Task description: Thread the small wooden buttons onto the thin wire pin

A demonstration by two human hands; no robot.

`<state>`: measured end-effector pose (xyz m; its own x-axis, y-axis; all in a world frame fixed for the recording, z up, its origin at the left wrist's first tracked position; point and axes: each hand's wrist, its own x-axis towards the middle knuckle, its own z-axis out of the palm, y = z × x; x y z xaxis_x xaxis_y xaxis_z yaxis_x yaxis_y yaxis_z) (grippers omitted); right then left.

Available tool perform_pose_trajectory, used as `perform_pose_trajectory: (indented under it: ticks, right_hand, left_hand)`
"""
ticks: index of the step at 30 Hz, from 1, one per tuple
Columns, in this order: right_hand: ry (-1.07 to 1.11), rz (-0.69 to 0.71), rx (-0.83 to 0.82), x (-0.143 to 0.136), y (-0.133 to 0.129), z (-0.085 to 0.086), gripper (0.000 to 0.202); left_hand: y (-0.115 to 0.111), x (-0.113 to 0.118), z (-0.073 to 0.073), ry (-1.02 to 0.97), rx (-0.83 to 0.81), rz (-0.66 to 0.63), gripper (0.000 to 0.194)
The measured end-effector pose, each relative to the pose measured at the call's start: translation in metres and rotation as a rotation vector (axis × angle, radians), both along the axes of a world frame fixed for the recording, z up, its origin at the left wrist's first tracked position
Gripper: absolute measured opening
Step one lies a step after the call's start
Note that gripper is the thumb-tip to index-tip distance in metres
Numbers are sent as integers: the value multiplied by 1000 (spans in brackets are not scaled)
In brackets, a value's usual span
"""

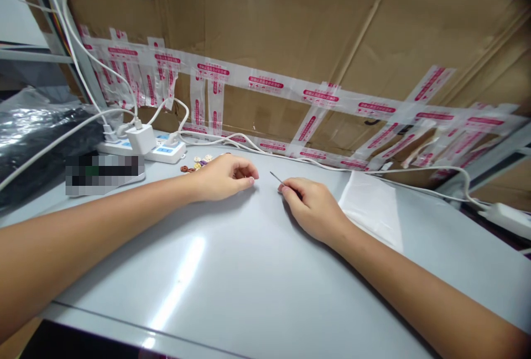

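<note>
Big taped cardboard (pixel 265 27) behind grey tabletop (pixel 232 270); glare streak near front edge.

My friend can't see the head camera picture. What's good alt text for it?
A right hand grips a thin dark stick over a pale table, with the left hand curled near small colourful pieces. Behind are a white power strip and a taped cardboard box; a white sheet lies to the right.

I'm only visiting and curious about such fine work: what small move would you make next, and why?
I'd probably move the left hand over to the small pieces and pinch one. They lie close by its wrist, while the right hand holds the thin rod with its tip bare. I see nothing in the left fingers, though their curl may hide something.
</note>
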<state>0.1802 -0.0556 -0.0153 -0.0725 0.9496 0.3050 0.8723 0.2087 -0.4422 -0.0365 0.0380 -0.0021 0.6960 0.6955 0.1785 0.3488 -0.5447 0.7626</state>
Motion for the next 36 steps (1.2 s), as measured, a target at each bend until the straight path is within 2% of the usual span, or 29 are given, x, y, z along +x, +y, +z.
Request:
perform_pose_trajectory:
  ticks: [2, 7, 10, 19, 23, 28, 36]
  right_hand:
    - [21, 5, 22, 1, 0, -1, 26]
    - [65, 67, 80, 0, -2, 2, 27]
    - [44, 114, 84, -1, -5, 5, 27]
    - [21, 175, 51, -4, -9, 9, 28]
    - [78, 163, -2, -5, -10, 11, 28]
    - [164, 143, -125, -7, -14, 14, 34]
    - [159, 138, -116, -9, -15, 15, 31]
  left_hand:
    - [0, 1, 0, -40, -67, 3, 18]
    - [-4, 4, 5, -210, -364, 76, 20]
    - [-7, 5, 9, -259, -457, 88, 21]
    - [-12, 4, 14, -302, -517, 108, 22]
    - [-12, 5, 14, -309, -519, 90, 20]
    - [-11, 4, 12, -336, -503, 53, 17]
    - [-11, 5, 9, -319, -437, 18, 17]
